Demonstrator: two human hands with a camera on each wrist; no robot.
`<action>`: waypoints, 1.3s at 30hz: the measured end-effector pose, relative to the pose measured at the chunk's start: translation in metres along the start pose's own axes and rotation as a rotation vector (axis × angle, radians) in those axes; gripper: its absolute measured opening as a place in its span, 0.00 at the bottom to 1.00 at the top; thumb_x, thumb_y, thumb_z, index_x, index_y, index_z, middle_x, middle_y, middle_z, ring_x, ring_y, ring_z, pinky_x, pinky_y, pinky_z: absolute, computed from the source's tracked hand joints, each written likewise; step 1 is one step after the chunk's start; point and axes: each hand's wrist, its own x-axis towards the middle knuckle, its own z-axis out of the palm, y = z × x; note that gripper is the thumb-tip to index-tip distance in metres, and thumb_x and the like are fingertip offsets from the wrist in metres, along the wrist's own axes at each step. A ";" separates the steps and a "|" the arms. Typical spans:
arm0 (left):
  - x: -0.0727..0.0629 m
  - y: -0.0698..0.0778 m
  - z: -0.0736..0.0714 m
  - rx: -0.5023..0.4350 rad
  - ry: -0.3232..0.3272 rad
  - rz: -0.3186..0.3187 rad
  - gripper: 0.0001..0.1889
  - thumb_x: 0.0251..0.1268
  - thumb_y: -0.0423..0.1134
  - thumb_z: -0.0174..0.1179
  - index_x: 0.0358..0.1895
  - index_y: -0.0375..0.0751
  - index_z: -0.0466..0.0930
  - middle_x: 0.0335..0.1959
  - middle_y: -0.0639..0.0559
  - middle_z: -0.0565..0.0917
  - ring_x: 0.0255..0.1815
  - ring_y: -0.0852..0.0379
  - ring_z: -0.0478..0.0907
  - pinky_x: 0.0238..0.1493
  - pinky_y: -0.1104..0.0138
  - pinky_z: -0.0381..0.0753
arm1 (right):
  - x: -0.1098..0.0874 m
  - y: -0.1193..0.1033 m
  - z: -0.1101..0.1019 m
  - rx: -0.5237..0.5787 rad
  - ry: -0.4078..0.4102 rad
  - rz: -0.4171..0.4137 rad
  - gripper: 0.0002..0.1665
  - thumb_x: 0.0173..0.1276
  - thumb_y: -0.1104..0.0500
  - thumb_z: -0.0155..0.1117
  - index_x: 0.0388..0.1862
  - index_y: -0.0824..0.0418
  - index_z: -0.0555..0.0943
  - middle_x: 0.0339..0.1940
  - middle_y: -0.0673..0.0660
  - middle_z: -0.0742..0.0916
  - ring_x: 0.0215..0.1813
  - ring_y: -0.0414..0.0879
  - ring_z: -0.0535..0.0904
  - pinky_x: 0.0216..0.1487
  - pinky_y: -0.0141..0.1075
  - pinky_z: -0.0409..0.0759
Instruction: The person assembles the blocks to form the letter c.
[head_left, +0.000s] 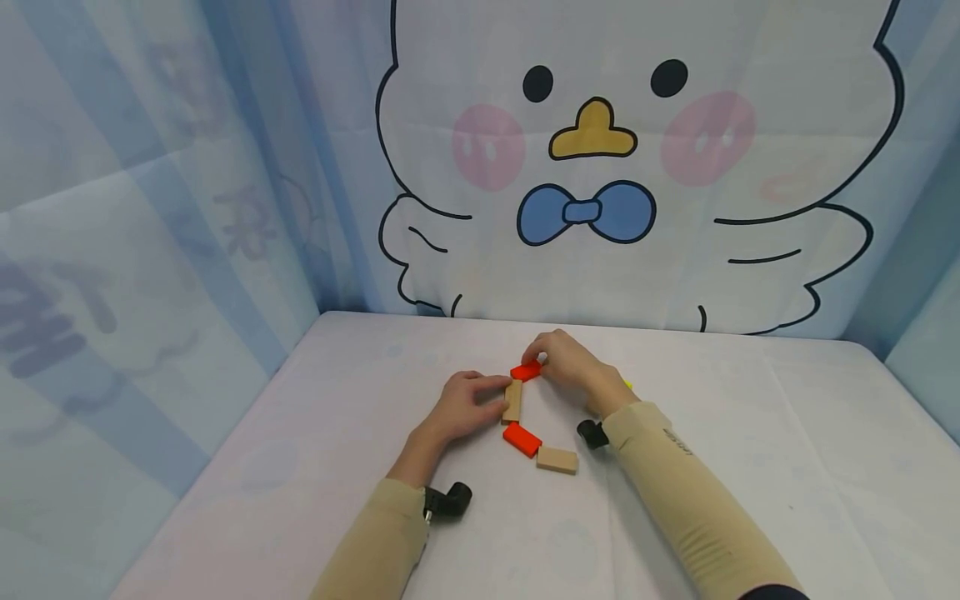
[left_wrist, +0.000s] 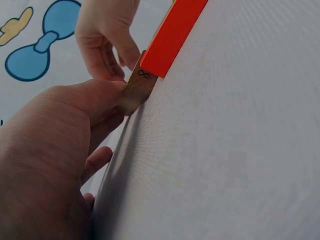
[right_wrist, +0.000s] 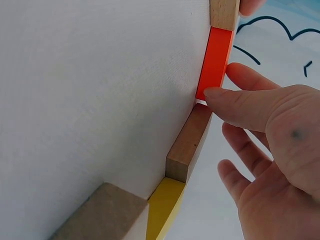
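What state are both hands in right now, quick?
Left hand: open, touching a wooden block.
Right hand: holding the far red block.

Right wrist view. Row of blocks, top to bottom: a wooden block (right_wrist: 224, 14), a red block (right_wrist: 214, 60), a brown block (right_wrist: 190, 137), a yellow block (right_wrist: 164, 205) and, lower left, a tan block (right_wrist: 100, 212). The right hand (right_wrist: 290, 130) pinches the red block's lower end; a fingertip (right_wrist: 250, 6) shows top right, beside the wooden block.
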 end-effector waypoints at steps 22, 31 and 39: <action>-0.002 0.004 0.000 -0.025 -0.019 -0.068 0.20 0.68 0.45 0.64 0.63 0.53 0.84 0.57 0.46 0.77 0.63 0.45 0.67 0.62 0.48 0.71 | -0.013 0.012 -0.018 0.141 0.029 0.143 0.19 0.70 0.60 0.67 0.58 0.61 0.83 0.57 0.60 0.82 0.56 0.57 0.72 0.59 0.51 0.76; -0.003 0.004 0.002 -0.036 -0.020 -0.082 0.20 0.68 0.45 0.64 0.63 0.53 0.83 0.59 0.46 0.77 0.65 0.44 0.66 0.63 0.47 0.70 | -0.021 0.021 -0.024 0.116 0.030 0.135 0.19 0.70 0.60 0.67 0.59 0.63 0.83 0.55 0.61 0.82 0.57 0.57 0.74 0.63 0.53 0.73; -0.002 0.003 0.001 -0.024 -0.011 -0.047 0.20 0.68 0.44 0.64 0.62 0.52 0.84 0.58 0.46 0.78 0.65 0.43 0.66 0.64 0.47 0.69 | -0.023 0.030 -0.023 0.108 0.014 0.138 0.18 0.69 0.63 0.67 0.58 0.63 0.83 0.56 0.61 0.83 0.57 0.57 0.74 0.63 0.53 0.74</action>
